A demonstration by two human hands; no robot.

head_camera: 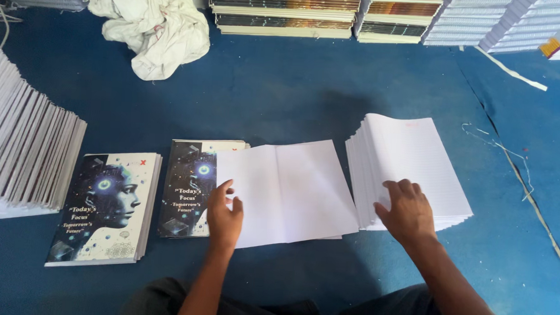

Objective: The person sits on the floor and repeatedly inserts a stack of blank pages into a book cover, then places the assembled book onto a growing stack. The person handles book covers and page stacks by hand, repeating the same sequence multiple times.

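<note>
My left hand (225, 213) rests on the left edge of an opened white cover sheet (291, 189) that lies on the blue floor and overlaps a pile of printed notebooks (187, 188). My right hand (407, 210) lies flat on the near edge of a stack of ruled white page blocks (412, 157), fingers spread. A second pile of notebooks with the same dark printed cover (105, 206) sits further left.
A fanned row of white page blocks (22, 152) leans at the far left. A crumpled white cloth (153, 26) lies at the back. Stacks of notebooks (286, 10) and white page bundles (475, 21) line the back edge. Loose thread (507, 151) trails at right.
</note>
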